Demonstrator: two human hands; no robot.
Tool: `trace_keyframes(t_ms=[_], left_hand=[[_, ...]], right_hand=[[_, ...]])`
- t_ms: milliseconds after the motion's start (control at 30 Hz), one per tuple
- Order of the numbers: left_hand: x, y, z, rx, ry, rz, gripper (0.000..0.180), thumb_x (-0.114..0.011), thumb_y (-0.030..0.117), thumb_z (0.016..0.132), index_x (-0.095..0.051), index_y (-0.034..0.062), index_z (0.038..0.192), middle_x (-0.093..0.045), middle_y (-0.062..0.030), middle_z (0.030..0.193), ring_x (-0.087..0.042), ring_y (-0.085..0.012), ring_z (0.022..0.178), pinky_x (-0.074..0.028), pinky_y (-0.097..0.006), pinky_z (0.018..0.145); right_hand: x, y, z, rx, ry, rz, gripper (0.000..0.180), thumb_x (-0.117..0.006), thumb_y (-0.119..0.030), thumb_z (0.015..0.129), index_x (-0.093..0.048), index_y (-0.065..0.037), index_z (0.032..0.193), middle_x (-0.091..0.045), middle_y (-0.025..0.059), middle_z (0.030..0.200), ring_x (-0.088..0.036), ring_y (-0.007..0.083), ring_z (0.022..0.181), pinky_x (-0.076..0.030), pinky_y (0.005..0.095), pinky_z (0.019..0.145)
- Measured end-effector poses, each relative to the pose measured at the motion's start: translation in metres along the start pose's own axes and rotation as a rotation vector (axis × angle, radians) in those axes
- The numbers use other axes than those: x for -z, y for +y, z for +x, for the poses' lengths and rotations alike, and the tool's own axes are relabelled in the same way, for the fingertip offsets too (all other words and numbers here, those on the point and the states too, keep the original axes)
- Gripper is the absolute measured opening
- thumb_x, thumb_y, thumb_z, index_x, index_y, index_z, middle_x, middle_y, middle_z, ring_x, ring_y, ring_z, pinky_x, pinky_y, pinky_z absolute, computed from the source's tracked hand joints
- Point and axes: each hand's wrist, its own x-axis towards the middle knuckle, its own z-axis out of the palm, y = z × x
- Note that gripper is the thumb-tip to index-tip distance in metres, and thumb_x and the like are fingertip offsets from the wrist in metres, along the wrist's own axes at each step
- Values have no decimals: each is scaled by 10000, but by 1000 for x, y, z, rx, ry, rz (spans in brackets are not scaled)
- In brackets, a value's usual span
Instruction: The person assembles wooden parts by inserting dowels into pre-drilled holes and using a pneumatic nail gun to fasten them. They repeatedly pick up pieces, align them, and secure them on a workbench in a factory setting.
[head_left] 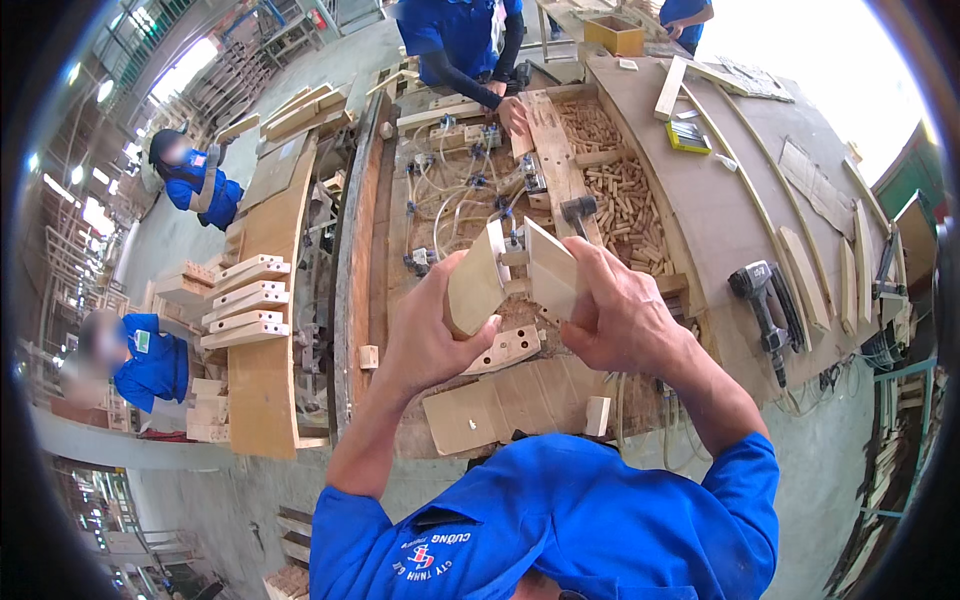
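Note:
My left hand point(425, 325) grips a pale wooden block point(476, 285), thumb along its lower edge. In my right hand point(625, 310) is a second flat wooden block point(550, 268), tilted towards the first. Short wooden dowels point(514, 258) bridge the narrow gap between the two blocks' facing ends. Just below my hands, a wooden piece with drilled holes point(505, 350) lies on the bench, partly covered by my left thumb. A sheet of cardboard point(510, 405) lies nearest my body. Beyond the right-hand block rests a hammer point(578, 208).
Air hoses and clamps point(465, 185) fill the jig's left side; loose dowels point(625, 205) fill a trough on the right. A power driver point(765, 310) lies on the right table. A co-worker's hand point(513, 115) touches a board across the bench. Drilled blocks point(245, 300) stand on the left table.

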Motion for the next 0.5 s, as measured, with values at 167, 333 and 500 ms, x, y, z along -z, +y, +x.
trace_keyframes(t_ms=[167, 333, 500], left_hand=[[7, 25, -3, 29, -39, 179, 844, -844, 229, 811, -447, 29, 1528, -678, -234, 1273, -712, -415, 1130, -588, -476, 941], [12, 43, -3, 13, -133, 266, 831, -822, 235, 831, -430, -7, 1523, -668, -295, 1297, -692, -476, 1174, -574, -505, 999], [13, 47, 0, -37, -178, 275, 859, -817, 261, 836, -386, -24, 1522, -657, -293, 1289, -693, -474, 1156, -572, -520, 991]], right_hand=[[5, -4, -6, 11, -27, -66, 759, -744, -159, 805, -382, -26, 1459, -625, 249, 1067, -691, 459, 918, -578, 554, 791], [16, -25, -11, -29, -149, -114, 712, -716, -150, 826, -368, 17, 1425, -618, 269, 1052, -688, 489, 917, -571, 579, 800], [21, -32, -14, -28, -168, -117, 690, -718, -143, 833, -350, 27, 1392, -600, 279, 1049, -692, 494, 874, -584, 578, 757]])
